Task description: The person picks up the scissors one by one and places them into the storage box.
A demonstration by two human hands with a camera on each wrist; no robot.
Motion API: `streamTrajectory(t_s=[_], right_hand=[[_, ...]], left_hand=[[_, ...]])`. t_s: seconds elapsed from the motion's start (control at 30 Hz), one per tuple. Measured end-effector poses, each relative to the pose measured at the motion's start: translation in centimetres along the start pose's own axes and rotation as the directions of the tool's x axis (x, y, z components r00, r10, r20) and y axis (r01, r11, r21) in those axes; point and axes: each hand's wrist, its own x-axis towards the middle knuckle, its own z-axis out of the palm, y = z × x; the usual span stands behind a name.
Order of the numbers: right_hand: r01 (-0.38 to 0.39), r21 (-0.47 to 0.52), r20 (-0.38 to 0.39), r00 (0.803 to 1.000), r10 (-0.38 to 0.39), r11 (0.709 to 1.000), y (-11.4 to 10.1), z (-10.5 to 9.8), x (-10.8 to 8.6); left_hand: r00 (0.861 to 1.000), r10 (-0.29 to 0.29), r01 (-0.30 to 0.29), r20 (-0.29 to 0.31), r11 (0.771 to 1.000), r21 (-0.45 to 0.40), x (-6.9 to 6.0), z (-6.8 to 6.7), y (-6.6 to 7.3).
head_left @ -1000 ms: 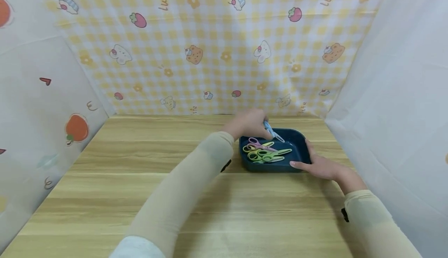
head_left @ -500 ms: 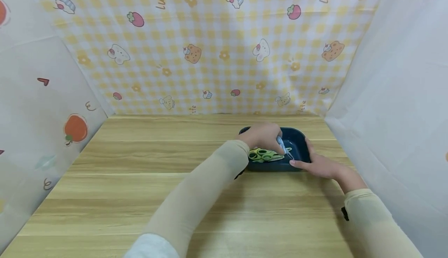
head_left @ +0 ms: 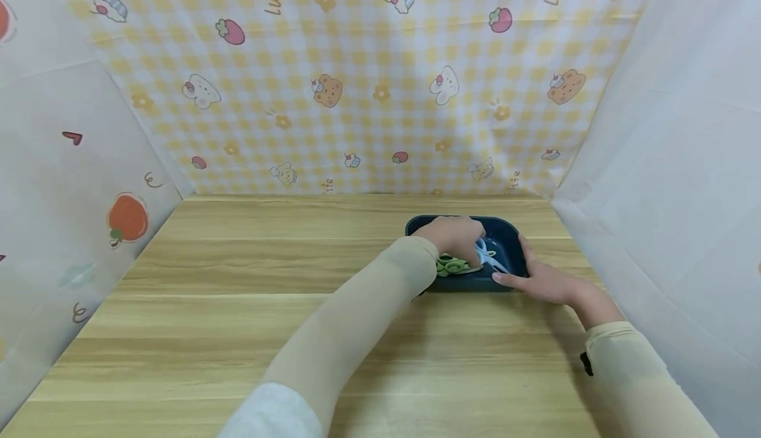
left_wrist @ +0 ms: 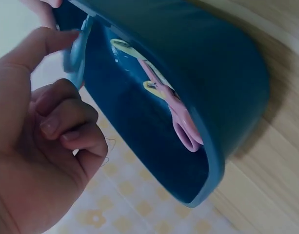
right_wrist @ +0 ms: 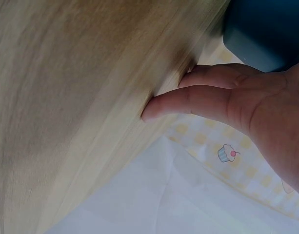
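Note:
Inside the dark blue plastic tray [head_left: 464, 285], my left hand [head_left: 458, 234] pinches light blue scissors [head_left: 490, 259] between thumb and forefinger. Its other fingers are curled in the left wrist view, with the blue scissors [left_wrist: 79, 51] at the tray wall. Green scissors [head_left: 453, 266] lie beneath that hand, partly covered. Pink scissors [left_wrist: 176, 107] and yellow scissors [left_wrist: 124, 47] overlap in the tray. At the tray's right front corner my right hand [head_left: 543, 281] holds on, thumb over the rim and fingers along the outside. In the right wrist view, two fingertips [right_wrist: 149, 113] touch the table.
The wooden table [head_left: 267, 332] spreads left of and in front of the tray. A yellow checked cloth [head_left: 357, 94] hangs behind it. White sheets stand along both sides, the right sheet [head_left: 672, 160] close to the right arm.
My left hand has moved right and down into the tray with the blue scissors, covering more of the other scissors. The right hand and tray have stayed in place.

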Motion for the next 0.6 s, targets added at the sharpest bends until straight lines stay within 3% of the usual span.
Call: streamTrajectory(t_s=[0.37,0.6], right_hand=[[0.005,-0.007,-0.017,1.0,-0.006,1.0,-0.5,0.0,-0.1],[-0.002,-0.009,-0.023,1.0,0.001,1.0,-0.3,0.0,-0.2]], left_hand=[[0.99,-0.004,0.034,-0.14,0.976,0.214,1.9,1.1,-1.1],[0.987,-0.005,0.036,-0.164,0.982,0.185,1.5,0.3,-1.9]])
